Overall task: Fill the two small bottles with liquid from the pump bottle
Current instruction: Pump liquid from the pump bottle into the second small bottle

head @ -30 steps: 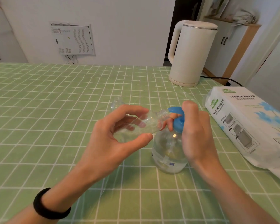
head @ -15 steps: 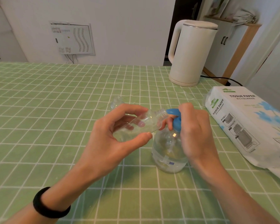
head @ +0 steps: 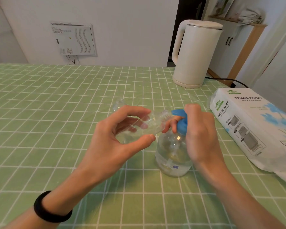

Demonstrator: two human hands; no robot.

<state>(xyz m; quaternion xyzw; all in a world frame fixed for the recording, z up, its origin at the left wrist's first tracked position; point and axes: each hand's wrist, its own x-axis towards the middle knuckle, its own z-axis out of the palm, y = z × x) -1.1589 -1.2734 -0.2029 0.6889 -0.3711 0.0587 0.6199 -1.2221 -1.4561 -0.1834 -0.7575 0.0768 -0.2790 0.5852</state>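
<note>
Compared with half a second earlier, the right hand (head: pixel 200 134) and the blue pump head (head: pixel 181 123) it grasps sit slightly higher, roughly where they were a second ago. The left hand (head: pixel 112 146) and its small bottle (head: pixel 149 124) have scarcely shifted.

Left hand: thumb and fingers are curled round the small bottle, which is held off the table and tilted on its side. The threaded neck points toward the right hand and meets the tip of the pump spout.

Right hand: the fingers are curled over the pump head, with one fingertip showing beneath the spout. The pump bottle (head: pixel 172 154) stands upright on the green checked tablecloth (head: pixel 40 113), directly below this hand.

Surroundings: a second small bottle (head: pixel 119 103) stands just beyond the left hand, largely hidden by its fingers. A white kettle (head: pixel 195 55) with a black cord (head: pixel 224 79) stands well beyond the right hand. A pack of tissue paper (head: pixel 251 129) lies to that hand's outer side. A black wristband (head: pixel 51 209) circles the left wrist.

Contents: the pump bottle is clear and holds clear liquid with a dip tube visible inside. How full the held small bottle is cannot be told. The second small bottle is too hidden to judge.
</note>
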